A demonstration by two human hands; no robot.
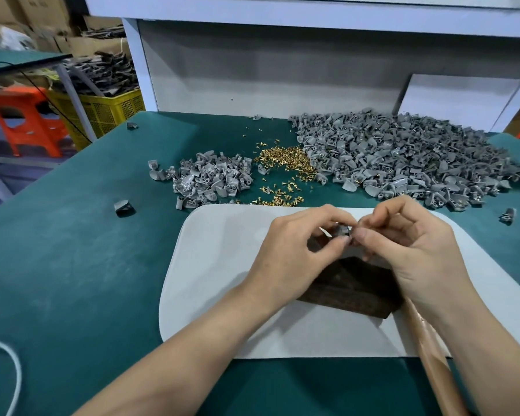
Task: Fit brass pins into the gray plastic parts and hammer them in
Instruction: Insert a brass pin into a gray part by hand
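My left hand (300,250) pinches a small gray plastic part (341,229) between thumb and fingers above the white mat (216,265). My right hand (408,250) meets it from the right, thumb and forefinger pinched against the part's end around a brass pin that the fingertips almost wholly hide. A dark wooden block (348,291) lies on the mat just below both hands. A tan hammer handle (432,355) runs under my right wrist toward the near edge; its head is hidden.
A heap of loose brass pins (285,162) lies beyond the mat. A small pile of gray parts (207,181) sits to its left and a large pile (408,157) to its right. Stray parts (122,208) dot the green table. A white cord (12,370) curls at the near left.
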